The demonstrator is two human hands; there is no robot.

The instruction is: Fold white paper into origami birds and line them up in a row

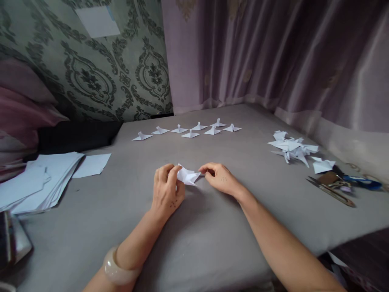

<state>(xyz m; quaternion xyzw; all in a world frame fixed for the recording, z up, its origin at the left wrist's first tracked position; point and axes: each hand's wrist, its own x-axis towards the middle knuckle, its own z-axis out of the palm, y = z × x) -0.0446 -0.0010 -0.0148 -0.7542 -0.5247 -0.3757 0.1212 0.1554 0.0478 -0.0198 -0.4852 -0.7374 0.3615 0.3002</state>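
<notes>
A small folded white paper figure (pixel 189 176) is held just above the grey-covered table, in the middle of the view. My left hand (pixel 168 184) grips its left side between thumb and fingers. At the figure's right-hand point, my right hand (pixel 221 177) pinches the tip with thumb and forefinger. The piece has pointed corners and several creases; part of it is hidden behind my left fingers. Beyond my hands, several similar folded paper figures (pixel 190 134) stand in two loose rows, each with a raised middle and flat pointed sides.
At the right lies a heap of folded paper figures (pixel 293 147), with scissors (pixel 332 192) and a blue-handled item (pixel 363 181) nearer me. Paper sheets (pixel 57 174) are stacked at the left, by a dark object (pixel 7 239). A curtain (pixel 219 61) hangs behind the table (pixel 121 227).
</notes>
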